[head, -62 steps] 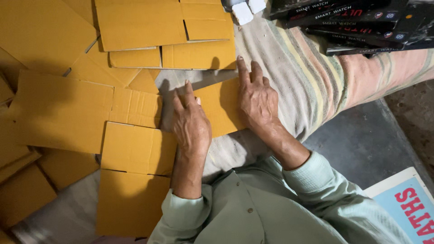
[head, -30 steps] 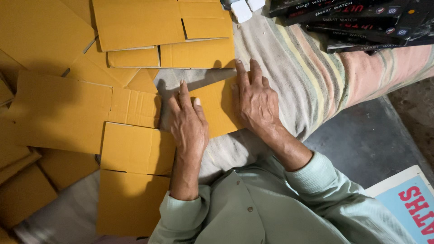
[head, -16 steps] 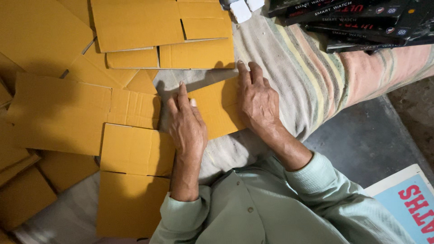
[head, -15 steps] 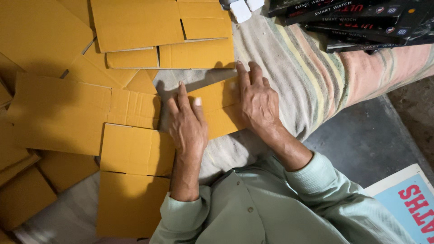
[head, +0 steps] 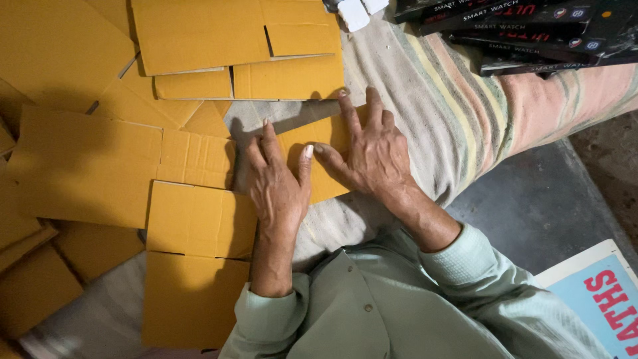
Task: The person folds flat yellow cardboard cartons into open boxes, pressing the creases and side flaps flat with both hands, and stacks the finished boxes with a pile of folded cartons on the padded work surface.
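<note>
A small flat piece of yellow cardboard [head: 318, 149] lies on a striped cloth [head: 432, 100] in front of me. My left hand [head: 276, 179] rests palm down on its left edge, fingers spread, thumb on the card. My right hand [head: 372, 156] presses flat on its right part, fingertips reaching the top edge. Neither hand grips the piece; both push it down against the cloth.
Several flattened yellow cardboard box blanks [head: 193, 199] cover the left side, with more at the top [head: 232, 40]. A stack of dark slim boxes [head: 518, 33] sits at the top right. A white and blue printed sheet [head: 598, 299] lies on the grey floor at lower right.
The hands have stayed on the cardboard piece with only slight shifts; the piece has been pressed flatter under them.
</note>
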Motion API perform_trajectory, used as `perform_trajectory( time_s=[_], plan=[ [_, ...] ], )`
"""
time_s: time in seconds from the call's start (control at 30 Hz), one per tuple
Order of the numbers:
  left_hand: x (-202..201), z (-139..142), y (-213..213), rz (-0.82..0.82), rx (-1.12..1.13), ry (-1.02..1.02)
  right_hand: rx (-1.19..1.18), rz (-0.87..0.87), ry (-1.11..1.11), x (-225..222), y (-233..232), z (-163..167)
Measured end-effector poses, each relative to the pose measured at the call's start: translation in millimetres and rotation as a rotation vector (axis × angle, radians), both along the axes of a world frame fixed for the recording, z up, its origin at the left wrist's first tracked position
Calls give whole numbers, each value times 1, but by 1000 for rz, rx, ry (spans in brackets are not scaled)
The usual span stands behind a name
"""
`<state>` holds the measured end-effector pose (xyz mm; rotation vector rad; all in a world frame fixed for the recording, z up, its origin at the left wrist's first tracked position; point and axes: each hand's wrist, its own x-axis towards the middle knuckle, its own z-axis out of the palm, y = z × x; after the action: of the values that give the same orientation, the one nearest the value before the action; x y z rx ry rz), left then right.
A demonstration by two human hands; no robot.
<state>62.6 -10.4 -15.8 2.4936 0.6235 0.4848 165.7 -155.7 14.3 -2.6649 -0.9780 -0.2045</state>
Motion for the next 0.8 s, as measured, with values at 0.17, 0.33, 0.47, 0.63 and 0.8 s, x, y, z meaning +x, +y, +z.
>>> perform_trajectory(
  time_s=[0.17, 0.33, 0.47, 0.63, 0.8],
  plan=[
    [0, -3, -1, 46, 11, -31, 56, -29, 19, 4, -1, -8],
    [-3, -3, 0, 39, 38, -54, 94, -55, 22, 4, -1, -12],
    [-3, -2, 1, 15, 156, -104, 80, -30, 2, 0, -1, -8],
    [0, -2, 2, 62, -23, -57, 152, -58, 40, 3, -3, -6],
    [-1, 1, 1, 63, -64, -77, 131, -62, 26, -1, 0, -2]
  ],
)
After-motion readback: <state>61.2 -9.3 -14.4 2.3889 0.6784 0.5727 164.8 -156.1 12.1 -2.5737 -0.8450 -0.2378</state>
